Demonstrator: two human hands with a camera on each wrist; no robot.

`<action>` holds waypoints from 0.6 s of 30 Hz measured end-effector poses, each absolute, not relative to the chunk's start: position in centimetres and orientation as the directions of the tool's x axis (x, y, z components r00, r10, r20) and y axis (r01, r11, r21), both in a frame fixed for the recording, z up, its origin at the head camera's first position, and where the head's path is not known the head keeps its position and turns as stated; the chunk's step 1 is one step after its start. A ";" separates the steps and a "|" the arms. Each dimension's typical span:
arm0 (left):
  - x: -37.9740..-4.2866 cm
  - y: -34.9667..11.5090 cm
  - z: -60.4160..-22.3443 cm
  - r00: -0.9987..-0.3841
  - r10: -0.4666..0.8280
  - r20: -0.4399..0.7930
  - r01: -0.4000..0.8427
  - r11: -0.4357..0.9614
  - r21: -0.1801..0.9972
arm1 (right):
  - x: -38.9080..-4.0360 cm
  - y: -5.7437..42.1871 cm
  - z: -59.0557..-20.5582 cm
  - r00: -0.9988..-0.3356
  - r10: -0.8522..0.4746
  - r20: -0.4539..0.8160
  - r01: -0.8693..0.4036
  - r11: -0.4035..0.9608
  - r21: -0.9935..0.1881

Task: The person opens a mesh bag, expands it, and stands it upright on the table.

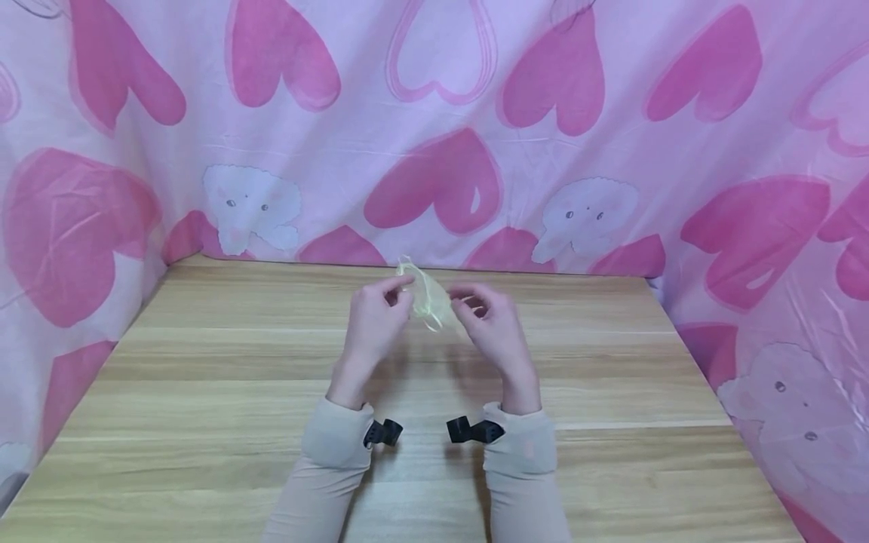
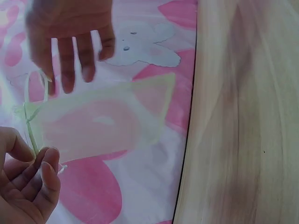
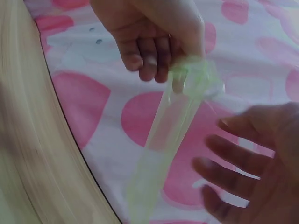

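A sheer pale yellow-green drawstring bag (image 1: 432, 300) hangs in the air between both hands, above the far part of the table. My left hand (image 1: 376, 320) pinches its gathered mouth edge between thumb and fingertips. In the left wrist view the bag (image 2: 100, 123) stretches out sideways, looks flat, and has a ribbon loop (image 2: 26, 88) at its mouth end. Close to that loop is my right hand (image 1: 494, 320). Seen from the right wrist, the right hand (image 3: 261, 163) has its fingers spread and slightly bent, apart from the bag; some of it is blurred.
Below the hands lies a wood-grain table (image 1: 611, 422). Pink curtain cloth (image 1: 434, 151) with hearts and white cartoon animals rises behind the table and along both sides. A black wrist camera (image 1: 383, 432) sits at the left cuff, another black camera (image 1: 473, 430) at the right.
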State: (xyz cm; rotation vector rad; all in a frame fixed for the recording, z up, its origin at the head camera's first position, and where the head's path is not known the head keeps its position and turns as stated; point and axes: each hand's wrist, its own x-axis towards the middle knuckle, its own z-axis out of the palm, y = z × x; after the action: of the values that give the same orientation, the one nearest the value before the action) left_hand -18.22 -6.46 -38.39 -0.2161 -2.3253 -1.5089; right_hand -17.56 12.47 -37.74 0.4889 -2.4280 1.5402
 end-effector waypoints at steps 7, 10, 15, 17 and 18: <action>-18.2 -6.7 -38.1 -0.946 -0.103 0.307 0.261 0.318 0.911 | -17.6 12.0 -38.2 -0.904 -0.331 0.270 -0.411 0.500 -0.762; -18.2 -6.7 -38.1 -0.952 -0.103 0.288 0.251 0.276 0.928 | -17.7 11.7 -38.5 -0.890 -0.331 0.314 -0.451 0.539 -0.711; -18.2 -6.7 -38.0 -0.952 -0.109 0.285 0.255 0.228 0.940 | -17.8 11.3 -38.6 -0.874 -0.369 0.317 -0.479 0.538 -0.694; -18.2 -6.6 -38.0 -0.952 -0.114 0.284 0.256 0.215 0.943 | -17.8 11.2 -38.6 -0.873 -0.381 0.304 -0.477 0.540 -0.694; -18.2 -6.6 -37.9 -0.952 -0.112 0.284 0.257 0.209 0.944 | -17.7 11.1 -38.6 -0.875 -0.377 0.304 -0.474 0.538 -0.697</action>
State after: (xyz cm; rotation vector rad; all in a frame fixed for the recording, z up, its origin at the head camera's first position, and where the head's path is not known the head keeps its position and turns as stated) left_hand -18.20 -6.61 -37.93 -0.1361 -2.1968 -1.8043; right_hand -17.74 11.12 -38.63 0.7368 -2.6514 1.2552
